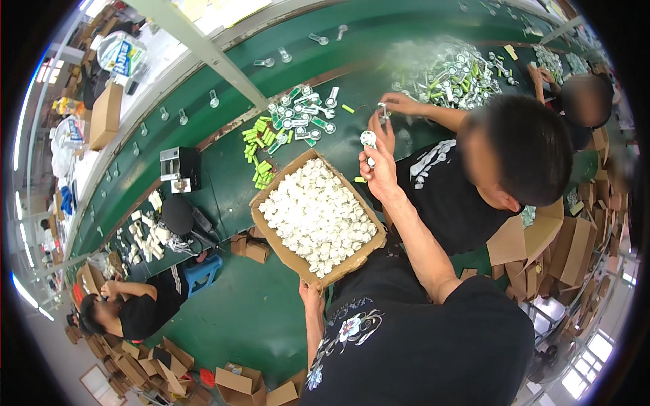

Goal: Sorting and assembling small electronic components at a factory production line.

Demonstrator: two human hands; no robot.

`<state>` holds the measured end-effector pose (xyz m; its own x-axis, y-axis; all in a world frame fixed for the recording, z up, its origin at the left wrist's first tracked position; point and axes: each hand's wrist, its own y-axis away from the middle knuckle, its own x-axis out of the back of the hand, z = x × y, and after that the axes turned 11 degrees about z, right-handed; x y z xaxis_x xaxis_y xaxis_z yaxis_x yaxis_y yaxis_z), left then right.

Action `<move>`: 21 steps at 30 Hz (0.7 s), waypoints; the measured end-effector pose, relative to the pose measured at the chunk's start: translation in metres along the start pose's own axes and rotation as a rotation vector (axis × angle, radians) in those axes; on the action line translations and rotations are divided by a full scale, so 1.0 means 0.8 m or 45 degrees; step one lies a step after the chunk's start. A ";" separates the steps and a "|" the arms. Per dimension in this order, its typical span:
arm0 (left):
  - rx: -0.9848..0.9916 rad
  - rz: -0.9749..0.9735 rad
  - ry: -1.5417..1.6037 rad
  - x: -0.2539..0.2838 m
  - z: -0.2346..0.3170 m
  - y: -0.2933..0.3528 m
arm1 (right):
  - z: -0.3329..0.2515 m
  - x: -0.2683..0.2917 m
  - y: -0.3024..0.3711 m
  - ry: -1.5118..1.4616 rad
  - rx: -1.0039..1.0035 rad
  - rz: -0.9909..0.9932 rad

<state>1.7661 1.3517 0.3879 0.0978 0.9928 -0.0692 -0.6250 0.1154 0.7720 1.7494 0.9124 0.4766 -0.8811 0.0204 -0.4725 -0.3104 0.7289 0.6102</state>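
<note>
Cardboard box (353, 264), heaped white parts (315, 216), round-headed piece (368, 139) in right hand (383, 170)

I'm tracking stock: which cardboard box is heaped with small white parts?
The cardboard box held at its near corner by the left hand: small white parts fill it, while no other box shows such a heap.

The left hand (311, 294) is partly hidden by the corner of the box (353, 261), so its whole grip cannot be seen. The right hand (382, 174) covers some part of a white piece (368, 139). The parts (315, 216) inside the box are too small to tell their form. One far pile (453, 78) is partly blurred. The lower edge cuts the shirt (426, 345).
</note>
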 end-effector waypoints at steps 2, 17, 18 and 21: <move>-0.016 0.013 -0.011 0.007 -0.003 0.001 | 0.013 -0.006 0.013 0.041 -0.072 -0.012; -0.059 0.263 -0.076 0.073 -0.060 0.046 | 0.130 0.017 0.112 0.523 -0.530 -0.328; -0.059 0.220 0.162 0.070 -0.057 0.051 | 0.131 0.021 0.113 0.522 -0.520 -0.319; -0.021 0.226 0.292 0.061 -0.050 0.054 | 0.132 0.029 0.111 0.535 -0.535 -0.352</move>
<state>1.7127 1.4068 0.3926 -0.1907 0.9787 -0.0763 -0.6293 -0.0623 0.7746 1.7392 1.0498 0.4527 -0.7869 -0.4606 -0.4106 -0.5832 0.3377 0.7388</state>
